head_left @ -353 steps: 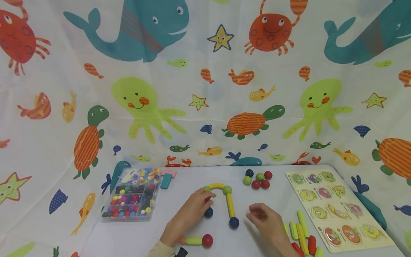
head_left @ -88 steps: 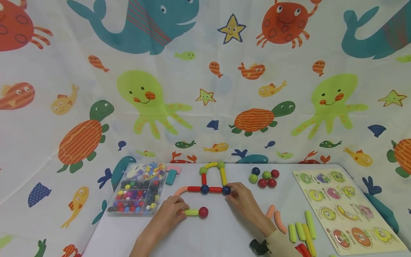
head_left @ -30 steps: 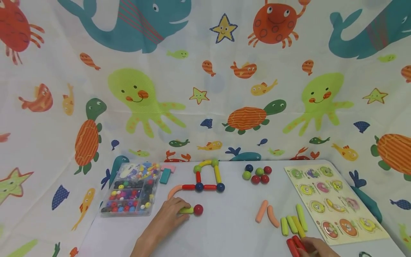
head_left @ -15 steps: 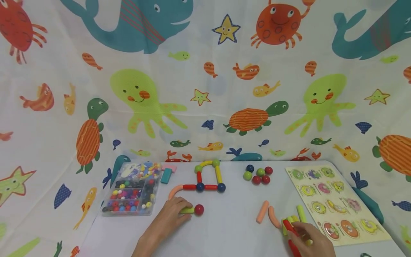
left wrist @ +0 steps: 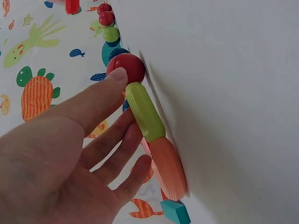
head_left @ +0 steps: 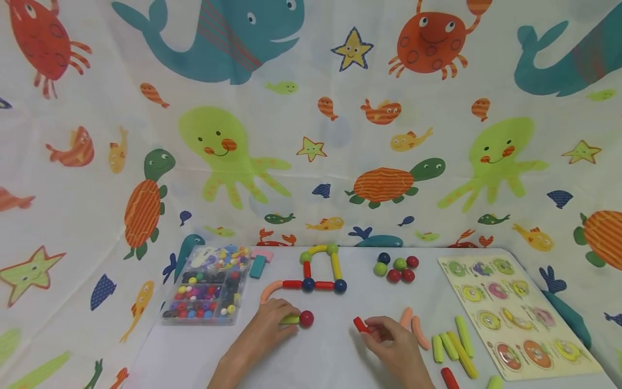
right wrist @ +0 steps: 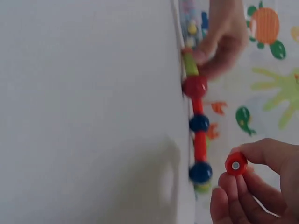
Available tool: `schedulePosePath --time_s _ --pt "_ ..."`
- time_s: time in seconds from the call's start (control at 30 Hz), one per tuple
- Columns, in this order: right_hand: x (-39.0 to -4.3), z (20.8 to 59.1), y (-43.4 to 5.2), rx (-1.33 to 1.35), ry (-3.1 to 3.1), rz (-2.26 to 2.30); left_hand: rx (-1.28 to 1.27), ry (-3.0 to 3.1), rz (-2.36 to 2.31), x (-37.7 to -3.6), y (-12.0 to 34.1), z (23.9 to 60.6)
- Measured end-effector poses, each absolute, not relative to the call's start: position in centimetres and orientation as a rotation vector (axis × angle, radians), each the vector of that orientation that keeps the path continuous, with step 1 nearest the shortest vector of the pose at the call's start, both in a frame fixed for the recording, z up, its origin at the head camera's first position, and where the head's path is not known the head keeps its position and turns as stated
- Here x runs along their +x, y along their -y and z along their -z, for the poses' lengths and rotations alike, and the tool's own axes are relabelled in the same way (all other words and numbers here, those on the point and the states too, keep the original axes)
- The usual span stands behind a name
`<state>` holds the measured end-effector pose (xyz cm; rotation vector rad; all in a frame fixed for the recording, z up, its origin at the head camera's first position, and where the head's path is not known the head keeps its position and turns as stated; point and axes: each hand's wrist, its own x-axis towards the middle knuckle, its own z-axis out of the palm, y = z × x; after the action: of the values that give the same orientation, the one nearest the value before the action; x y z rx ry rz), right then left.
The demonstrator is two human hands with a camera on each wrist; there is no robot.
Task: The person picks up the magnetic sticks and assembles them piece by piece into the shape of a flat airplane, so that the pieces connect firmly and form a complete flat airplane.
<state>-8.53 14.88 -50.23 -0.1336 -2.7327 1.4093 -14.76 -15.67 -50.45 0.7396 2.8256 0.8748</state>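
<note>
My left hand [head_left: 266, 327] holds a lime-green magnetic rod [left wrist: 145, 112] low over the table, thumb against the red ball [left wrist: 128, 68] at its end. An orange rod [left wrist: 169, 168] continues from the lime one in the left wrist view. Between thumb and fingertips, my right hand [head_left: 391, 346] pinches a short red magnetic rod [right wrist: 236, 163], its round metal end showing. Beyond both hands lies a joined figure of rods and balls: a yellow arc [head_left: 318, 248], a straight yellow rod [head_left: 336, 267], green balls [head_left: 305, 257], red rods [head_left: 324, 285], dark blue balls [head_left: 340, 286] and a curved orange rod [head_left: 270, 290].
Loose balls [head_left: 394, 275] cluster at the back. Orange [head_left: 420, 333], lime [head_left: 464, 336], yellow and red [head_left: 449, 378] rods lie at right, beside a fruit puzzle board [head_left: 520, 319]. A bead box [head_left: 204, 286] and a teal block [head_left: 258, 267] stand at left.
My right hand went from the figure to the rod pile, picked up a red rod and carried it left toward the middle. The left hand keeps its hold, nearly unmoved over the last second.
</note>
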Motion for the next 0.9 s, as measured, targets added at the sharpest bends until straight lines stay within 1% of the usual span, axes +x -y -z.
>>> schedulePosePath --time_s 0.13,0.27,0.37,0.57,0.9 --pt "-8.9 50.9 -12.5 -0.034 2.767 -1.505 0.778 -2.837 -0.883 -14.5 15.5 50.5" --pt "-9.1 51.4 -10.3 0.084 2.829 -1.499 0.792 -2.871 -0.855 -14.5 15.4 50.5" --pt "-9.2 51.7 -8.9 0.125 2.865 -1.514 0.797 -2.885 -0.837 -14.5 15.3 50.5" --pt "-9.2 51.9 -7.1 0.092 2.888 -1.598 0.806 -2.898 -0.841 -14.6 15.2 50.6" --pt "-9.6 52.1 -5.4 0.033 2.894 -1.609 0.824 -2.949 -0.84 -14.4 15.3 51.0"
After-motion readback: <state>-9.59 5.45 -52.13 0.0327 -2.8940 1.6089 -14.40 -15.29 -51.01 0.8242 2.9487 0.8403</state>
